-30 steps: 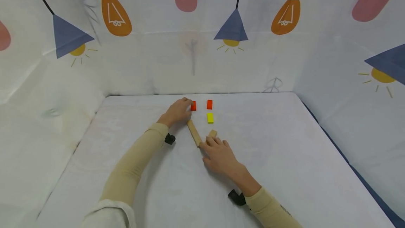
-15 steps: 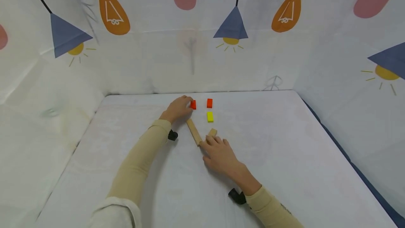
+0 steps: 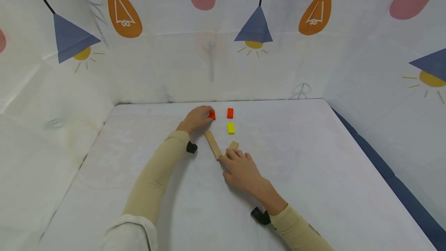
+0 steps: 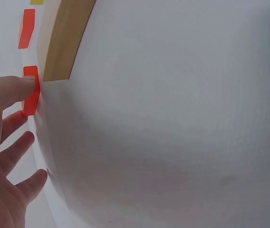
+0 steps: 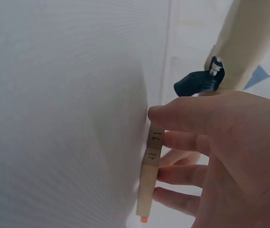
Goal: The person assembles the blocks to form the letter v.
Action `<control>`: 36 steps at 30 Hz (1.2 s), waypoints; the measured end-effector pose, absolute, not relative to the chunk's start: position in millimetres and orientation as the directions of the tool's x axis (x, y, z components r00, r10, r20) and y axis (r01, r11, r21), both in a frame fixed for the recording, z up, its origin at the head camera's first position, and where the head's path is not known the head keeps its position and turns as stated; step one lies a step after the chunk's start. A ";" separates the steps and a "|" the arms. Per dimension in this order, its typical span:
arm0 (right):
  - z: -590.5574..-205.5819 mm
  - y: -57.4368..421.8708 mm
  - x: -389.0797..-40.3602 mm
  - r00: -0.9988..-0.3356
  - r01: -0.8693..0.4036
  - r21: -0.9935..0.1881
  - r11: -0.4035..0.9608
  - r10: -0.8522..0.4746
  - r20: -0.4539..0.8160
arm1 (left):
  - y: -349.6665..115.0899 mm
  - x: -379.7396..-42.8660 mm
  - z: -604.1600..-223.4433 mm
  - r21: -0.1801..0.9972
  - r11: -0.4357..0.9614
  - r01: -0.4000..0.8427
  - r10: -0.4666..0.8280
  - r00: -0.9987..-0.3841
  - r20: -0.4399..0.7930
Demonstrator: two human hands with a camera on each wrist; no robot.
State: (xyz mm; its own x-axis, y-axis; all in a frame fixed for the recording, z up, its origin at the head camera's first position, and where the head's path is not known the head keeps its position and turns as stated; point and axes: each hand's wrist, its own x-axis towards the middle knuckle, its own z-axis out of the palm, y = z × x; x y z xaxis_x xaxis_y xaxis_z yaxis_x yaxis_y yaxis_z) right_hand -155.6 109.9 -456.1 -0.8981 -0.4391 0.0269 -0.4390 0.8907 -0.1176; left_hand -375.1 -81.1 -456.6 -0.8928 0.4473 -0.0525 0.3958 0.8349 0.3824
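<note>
My left hand (image 3: 196, 120) is at the far side of the table, pinching a small red block (image 4: 31, 97) between thumb and index finger, while its other fingers spread loosely. Close beside that block is the end of a long wooden block (image 3: 213, 145). A second wooden block (image 3: 234, 145) meets it at an angle, forming a V that opens away from me. My right hand (image 3: 244, 171) rests over this second block with fairly straight fingers, hiding most of it. In the right wrist view, fingertips touch the wooden blocks (image 5: 148, 183), marked 71 and 48, at their junction.
Another red block (image 3: 230, 113) lies right of the pinched one, with a yellow block (image 3: 231, 128) just nearer to me. White sheeting with printed lamps (image 3: 254, 26) rises behind the white table (image 3: 313, 173) and along both sides.
The hands and blocks keep nearly the same places. My left forearm shifts slightly rightward, and the head view shifts a little.
</note>
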 end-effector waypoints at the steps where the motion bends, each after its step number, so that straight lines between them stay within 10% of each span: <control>1: -455.8 109.6 -155.4 -0.898 -0.439 -0.118 0.891 -0.439 0.026 | -81.1 -375.4 -457.0 0.381 0.837 0.393 0.444 -0.894 -0.053; 36: -457.2 108.5 -156.9 -0.902 -0.428 -0.127 0.895 -0.432 -0.003 | -100.1 -367.3 -453.6 0.434 0.815 0.384 0.425 -0.905 0.003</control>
State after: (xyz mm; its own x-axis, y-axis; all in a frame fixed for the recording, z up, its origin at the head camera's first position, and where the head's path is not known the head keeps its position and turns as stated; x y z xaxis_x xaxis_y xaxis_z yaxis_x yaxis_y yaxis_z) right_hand -156.9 108.5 -457.2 -0.9017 -0.4323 -0.0028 -0.4285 0.8947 -0.1265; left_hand -367.3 -100.1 -453.6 -0.9051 0.4253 0.0028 0.3843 0.8150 0.4337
